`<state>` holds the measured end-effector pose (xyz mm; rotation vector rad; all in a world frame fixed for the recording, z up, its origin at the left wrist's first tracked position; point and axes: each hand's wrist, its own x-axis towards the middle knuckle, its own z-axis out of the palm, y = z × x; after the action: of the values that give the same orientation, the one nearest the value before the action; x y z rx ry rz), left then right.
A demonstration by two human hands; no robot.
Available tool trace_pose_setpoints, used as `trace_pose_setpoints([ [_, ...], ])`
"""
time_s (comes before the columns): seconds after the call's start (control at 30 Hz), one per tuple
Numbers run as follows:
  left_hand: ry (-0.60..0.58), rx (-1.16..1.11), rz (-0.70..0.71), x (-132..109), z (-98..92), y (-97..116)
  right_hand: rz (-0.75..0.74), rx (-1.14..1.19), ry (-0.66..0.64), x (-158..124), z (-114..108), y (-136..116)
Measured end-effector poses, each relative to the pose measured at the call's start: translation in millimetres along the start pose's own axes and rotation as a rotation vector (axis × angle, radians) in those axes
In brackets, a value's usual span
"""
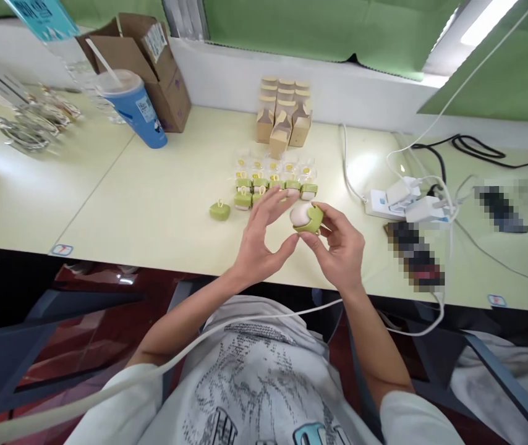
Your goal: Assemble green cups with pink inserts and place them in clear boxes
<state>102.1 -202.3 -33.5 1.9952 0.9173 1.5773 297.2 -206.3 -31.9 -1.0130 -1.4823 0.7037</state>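
Observation:
A rounded white piece in a green cover [313, 218] is held in my right hand [342, 248], thumb below and fingers behind it. On its left, my left hand [264, 238] has its thumb and fingers spread in a curve, with nothing held between them. Beyond the hands, several green-and-white pieces [242, 198] stand in rows, partly hidden by my left fingers. One green piece [220, 211] lies apart at the left of the rows. Clear plastic pieces with yellow marks [274, 165] are lined up behind them.
Open small cartons [279, 133] stand near the wall. A blue cup [138, 114] with a straw and a brown box [171, 93] are at the back left. Right of my hands are a power strip [382, 205], cables and a blurred phone-like object [415, 256]. A white cable crosses my lap.

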Motion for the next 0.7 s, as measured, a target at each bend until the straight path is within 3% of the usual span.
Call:
trace_pose_setpoints([
  [0.17, 0.08, -0.051, -0.009, -4, -8.8, 24, 0.018, -0.043, 0.073, 1, -2, -7],
  [0.3, 0.086, -0.043, -0.023, -7, -15.4, 39, -0.035, -0.029, -0.014, 3, -9, -16],
  [0.4, -0.013, -0.016, -0.049, -8, -14.2, 36, -0.125, -0.002, -0.097, 2, -6, -20],
  [0.47, -0.065, -0.057, -0.082, -7, -12.7, 31, -0.162, -0.023, -0.07, 2, -3, -19],
  [0.6, -0.037, -0.182, -0.19, 3, -14.6, 20, -0.161, -0.2, 0.146, 11, -5, 0],
  [0.7, -0.019, -0.112, -0.228, 16, -24.9, 7, -0.107, -0.351, 0.081, 24, -17, 20],
])
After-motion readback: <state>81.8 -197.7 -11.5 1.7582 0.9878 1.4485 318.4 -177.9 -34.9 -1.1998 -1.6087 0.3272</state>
